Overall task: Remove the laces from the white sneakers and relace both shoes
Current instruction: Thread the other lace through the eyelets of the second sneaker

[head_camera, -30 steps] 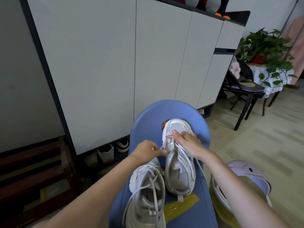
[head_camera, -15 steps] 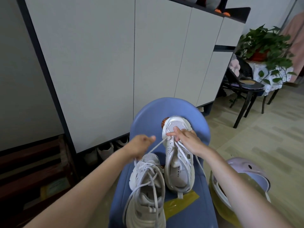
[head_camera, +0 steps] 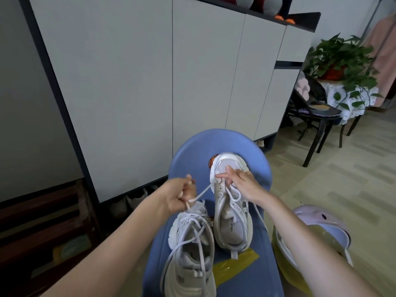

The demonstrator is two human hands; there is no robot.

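Two white mesh-and-leather sneakers sit side by side on a rounded blue plastic chair seat point(head_camera: 192, 151). The far sneaker point(head_camera: 232, 211), beside the right arm, is the one being worked on. The left hand point(head_camera: 180, 195) has its grip closed round a white cord lace point(head_camera: 203, 192), which runs taut from that fist across to the eyelets near the toe. The right hand point(head_camera: 242, 184) rests on the forefoot of the same shoe, fingers bent and pinching at the lacing just behind the mesh toe cap, seemingly to steady it or feed the cord through.

Judging by how things lie, the task is at an early stage. The far sneaker's upper eyelets look bare, with loose cord trailing down past the right wrist, so its lace seems partly drawn out but not free. The near sneaker point(head_camera: 190, 249), just below the left grip, is still laced, its cords slack and looping over the tongue. That leaves finishing this lace, stripping the second shoe, and all the relacing.

Counted: two sneakers, two laces, two hands, one chair. A yellow strip of tape point(head_camera: 233, 266) lies on the seat under the right forearm, and a pale lilac helmet point(head_camera: 321, 224) sits outside the right arm.
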